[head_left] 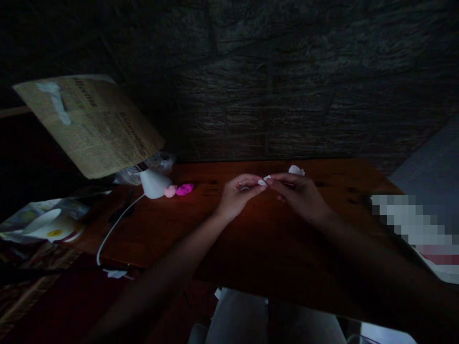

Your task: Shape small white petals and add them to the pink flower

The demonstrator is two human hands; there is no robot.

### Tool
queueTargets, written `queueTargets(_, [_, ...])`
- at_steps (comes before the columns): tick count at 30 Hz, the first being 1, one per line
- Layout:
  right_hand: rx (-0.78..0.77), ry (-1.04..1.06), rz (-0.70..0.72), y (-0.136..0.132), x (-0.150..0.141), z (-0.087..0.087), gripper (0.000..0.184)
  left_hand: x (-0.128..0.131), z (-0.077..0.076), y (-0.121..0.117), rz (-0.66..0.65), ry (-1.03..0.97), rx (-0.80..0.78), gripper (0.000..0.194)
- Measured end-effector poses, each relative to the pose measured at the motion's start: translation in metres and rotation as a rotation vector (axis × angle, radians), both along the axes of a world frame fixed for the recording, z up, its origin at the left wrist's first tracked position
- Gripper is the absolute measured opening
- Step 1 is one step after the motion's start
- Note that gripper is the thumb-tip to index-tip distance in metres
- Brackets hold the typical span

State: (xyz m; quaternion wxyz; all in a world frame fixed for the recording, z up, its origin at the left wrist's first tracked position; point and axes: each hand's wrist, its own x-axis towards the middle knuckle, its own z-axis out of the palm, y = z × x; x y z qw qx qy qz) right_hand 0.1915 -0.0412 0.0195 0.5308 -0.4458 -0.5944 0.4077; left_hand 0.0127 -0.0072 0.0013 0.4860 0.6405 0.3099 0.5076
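My left hand (234, 195) and my right hand (301, 193) meet over the wooden table, thumbs and fingers pinched together. Between their fingertips is a small, soft-looking white piece (262, 182), with white showing at both hands' tips. Whether it is one piece or two, and whether it is paper or modelling clay, I cannot tell in the dim light. Just behind my right hand lies a larger whitish lump (296, 170). Off to the left of my left hand, a pale pink lump (170, 191) and a bright magenta lump (185, 189) sit side by side.
A lamp with a newsprint-patterned shade (96, 124) and white base (155, 184) stands at the left, its white cord (107, 234) crossing the table (229, 248). A white cup (53, 227) is at far left. A dark brick-patterned wall (244, 95) rises behind.
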Motion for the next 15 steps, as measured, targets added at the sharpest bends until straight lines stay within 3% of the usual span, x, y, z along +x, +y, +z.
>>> queueTargets(15, [0.019, 0.022, 0.012, 0.0012, -0.0025, -0.0030, 0.027, 0.0019, -0.0020, 0.0008, 0.030, -0.083, -0.038, 0.022])
